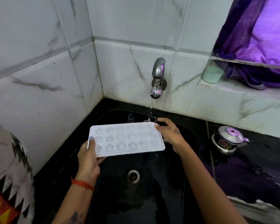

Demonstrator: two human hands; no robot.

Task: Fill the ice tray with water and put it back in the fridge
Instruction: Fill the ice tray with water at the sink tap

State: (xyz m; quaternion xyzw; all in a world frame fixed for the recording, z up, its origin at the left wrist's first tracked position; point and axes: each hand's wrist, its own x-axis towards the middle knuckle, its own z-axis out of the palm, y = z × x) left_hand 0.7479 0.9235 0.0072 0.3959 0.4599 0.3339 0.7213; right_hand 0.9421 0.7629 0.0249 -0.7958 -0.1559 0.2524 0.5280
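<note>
A white ice tray [126, 139] with star and flower shaped cells is held level over the black sink [152, 199]. My left hand [88, 157] grips its near left corner, thumb on top. My right hand [168, 133] grips the far right end. A steel tap [158, 78] on the tiled wall runs a thin stream of water [151, 109] that lands at the tray's far right corner, by my right fingers. The cells look wet and glassy; how much water they hold is unclear.
The sink drain [133, 175] lies below the tray. A small steel kettle [228, 139] stands on the wet black counter to the right. A pale green cup [212, 74] sits on the window ledge beside purple cloth [257, 46]. Tiled walls close the left and back.
</note>
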